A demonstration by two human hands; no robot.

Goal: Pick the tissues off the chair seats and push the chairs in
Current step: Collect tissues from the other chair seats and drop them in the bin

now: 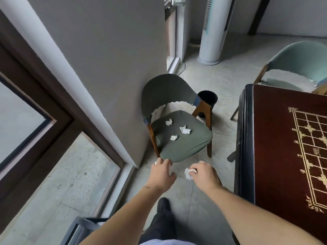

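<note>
A grey-green chair [184,147] with wooden legs stands against the wall, its seat facing me. Three crumpled white tissues lie on the seat: one at the back [168,122], one to the right [185,130], one in the middle [173,137]. My left hand [163,173] hovers just before the seat's front edge, fingers curled round white tissue that shows at both sides of the fist. My right hand [205,175] is beside it, holding a crumpled tissue [188,174] at its fingertips. A second, lighter green chair [299,66] stands at the far side of the table.
A dark red table [290,156] with a gold grid pattern fills the right side. A black bin [207,99] stands behind the near chair. A white tower fan [213,32] stands further back. A wall and glass door frame [58,112] close off the left.
</note>
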